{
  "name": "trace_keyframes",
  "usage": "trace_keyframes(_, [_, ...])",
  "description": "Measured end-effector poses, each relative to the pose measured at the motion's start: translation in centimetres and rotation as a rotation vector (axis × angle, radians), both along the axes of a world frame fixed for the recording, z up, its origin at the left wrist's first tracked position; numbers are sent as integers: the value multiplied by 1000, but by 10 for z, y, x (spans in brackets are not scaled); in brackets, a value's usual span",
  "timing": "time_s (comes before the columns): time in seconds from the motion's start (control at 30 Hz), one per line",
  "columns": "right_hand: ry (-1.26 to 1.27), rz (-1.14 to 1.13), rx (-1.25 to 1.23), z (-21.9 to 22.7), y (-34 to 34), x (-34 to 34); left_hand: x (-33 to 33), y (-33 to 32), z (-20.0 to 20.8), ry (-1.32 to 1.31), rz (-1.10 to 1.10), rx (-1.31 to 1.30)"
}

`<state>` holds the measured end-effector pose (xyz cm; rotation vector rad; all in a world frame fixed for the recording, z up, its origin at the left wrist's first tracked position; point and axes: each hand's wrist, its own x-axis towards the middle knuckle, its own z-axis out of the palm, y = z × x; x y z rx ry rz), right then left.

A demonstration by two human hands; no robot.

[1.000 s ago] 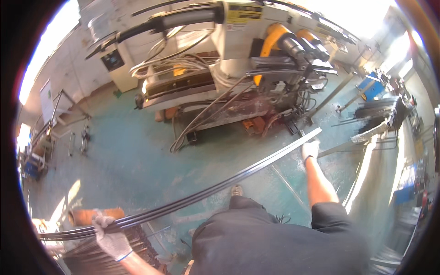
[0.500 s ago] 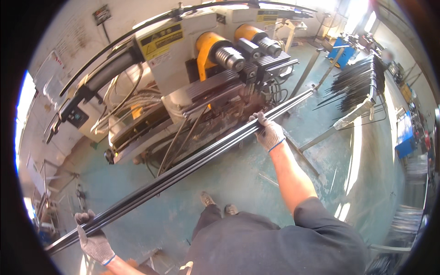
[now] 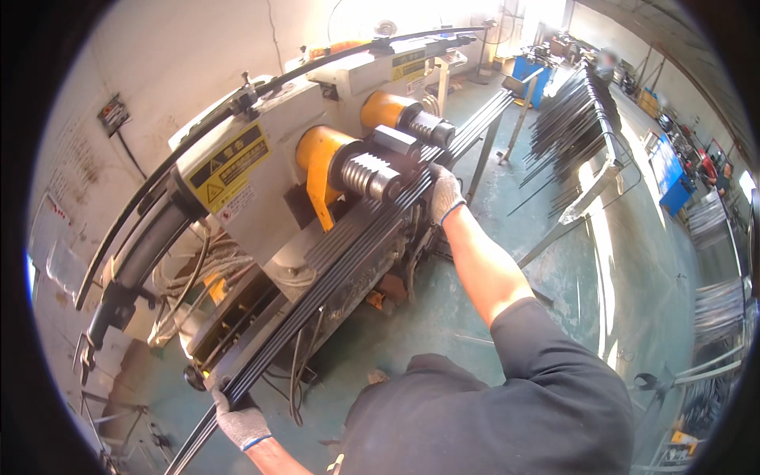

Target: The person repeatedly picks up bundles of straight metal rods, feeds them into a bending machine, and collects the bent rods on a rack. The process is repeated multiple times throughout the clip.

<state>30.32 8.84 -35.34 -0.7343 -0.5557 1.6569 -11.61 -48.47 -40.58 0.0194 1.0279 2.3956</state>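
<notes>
A bundle of several long dark metal rods [image 3: 305,309] runs diagonally from the lower left to the upper right. My left hand [image 3: 239,419], in a grey knit glove, is closed around its near end, thumb on top. Farther along, my gloved right hand [image 3: 447,196] grips the bundle at its outer side, its fingertips partly hidden. Between my hands the rods lie along the bed of a grey machine [image 3: 289,103], just below a ridged metal roller [image 3: 370,178] on an orange bracket [image 3: 321,170]. A second ridged roller [image 3: 431,129] sits beyond it.
A rack of hanging dark rods [image 3: 566,119] stands at the right, with a metal stand leg [image 3: 546,241] in front. Blue panels [image 3: 669,178] and stacked metal stock [image 3: 716,309] line the far right. Hoses [image 3: 297,380] hang under the machine bed.
Both hands have carried the rods forward from in front of the machine onto its bed, under the rollers. The view has turned and come closer to the machine.
</notes>
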Motion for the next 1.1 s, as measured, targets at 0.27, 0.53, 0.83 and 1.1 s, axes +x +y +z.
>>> trace_keyframes(0.27, [-550,75,12,-13,40,-40,36,140,-1,-161,-236,59])
trace_keyframes(0.53, [-2328,87,627,-33,65,-53,1,153,0,-109,-301,97])
trace_keyframes(0.83, [-407,-161,-259,-67,71,-74,-25,115,-1,-34,153,-169])
trace_keyframes(1.1, [-434,-212,-69,-65,58,-33,79,230,17,-98,-124,-53])
